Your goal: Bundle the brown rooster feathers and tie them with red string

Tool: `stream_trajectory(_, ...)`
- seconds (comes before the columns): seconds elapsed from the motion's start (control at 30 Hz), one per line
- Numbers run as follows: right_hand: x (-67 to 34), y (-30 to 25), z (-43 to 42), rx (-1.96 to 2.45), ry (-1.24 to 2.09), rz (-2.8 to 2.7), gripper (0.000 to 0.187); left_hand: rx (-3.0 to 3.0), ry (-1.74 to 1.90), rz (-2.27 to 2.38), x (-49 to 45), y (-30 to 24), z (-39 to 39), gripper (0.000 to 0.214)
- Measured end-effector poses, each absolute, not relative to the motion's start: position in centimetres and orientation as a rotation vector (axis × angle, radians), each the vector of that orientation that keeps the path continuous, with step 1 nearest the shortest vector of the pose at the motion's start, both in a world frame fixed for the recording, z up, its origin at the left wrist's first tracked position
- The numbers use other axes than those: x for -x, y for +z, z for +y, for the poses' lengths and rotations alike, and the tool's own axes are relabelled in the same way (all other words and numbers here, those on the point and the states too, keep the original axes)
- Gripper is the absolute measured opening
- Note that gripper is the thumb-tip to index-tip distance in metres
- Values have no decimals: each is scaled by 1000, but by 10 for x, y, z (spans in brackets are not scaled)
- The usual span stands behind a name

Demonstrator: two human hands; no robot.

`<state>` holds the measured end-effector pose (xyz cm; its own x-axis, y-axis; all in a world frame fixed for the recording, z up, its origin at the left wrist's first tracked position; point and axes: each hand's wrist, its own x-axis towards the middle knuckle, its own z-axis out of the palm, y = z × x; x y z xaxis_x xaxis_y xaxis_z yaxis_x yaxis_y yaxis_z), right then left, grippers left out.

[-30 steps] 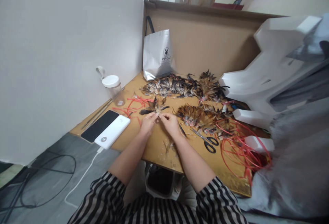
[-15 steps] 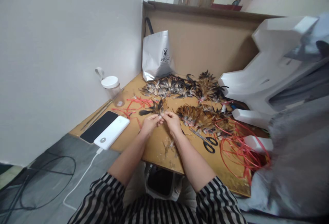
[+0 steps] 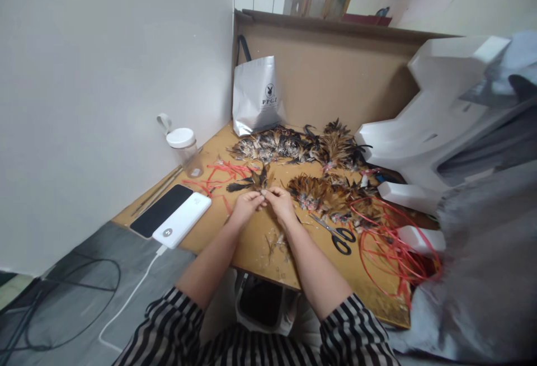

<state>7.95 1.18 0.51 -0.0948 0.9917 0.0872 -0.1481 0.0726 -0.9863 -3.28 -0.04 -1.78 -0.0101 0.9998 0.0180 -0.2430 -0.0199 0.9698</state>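
Note:
Both hands meet over the middle of a wooden table (image 3: 255,243). My left hand (image 3: 245,206) and my right hand (image 3: 280,202) pinch the base of a small bundle of brown and black feathers (image 3: 254,180), which fans out away from me. Fingers of both hands are closed on its stem end. Small feather scraps (image 3: 274,241) lie on the wood just below my wrists.
Heaps of feathers (image 3: 293,145) lie behind and to the right. Black scissors (image 3: 339,237) and red cords (image 3: 390,248) sit right; more red strips (image 3: 218,173) left. A phone (image 3: 161,210), white power bank (image 3: 182,219), lidded jar (image 3: 184,148), white bag (image 3: 255,94), and white foam blocks (image 3: 423,125) surround.
The hands stay together on the feather bundle, with only small finger shifts. The camera view has tilted slightly.

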Motion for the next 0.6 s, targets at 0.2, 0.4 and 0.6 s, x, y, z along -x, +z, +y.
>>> stream_trajectory(0.2, -79, 3, 15, 998, 1245, -1193, 22, -1122, 1349, 1077, 32, -18, 1, 19)
stream_trajectory(0.4, -80, 7, 15, 965, 1213, -1162, 24, -1246, 1284, 1079, 33, 1, 6, 22)
stream_trajectory(0.6, -90, 22, 24, 1039, 1127, -1032, 33, -1147, 1303, 1068, 42, 2, 11, 27)
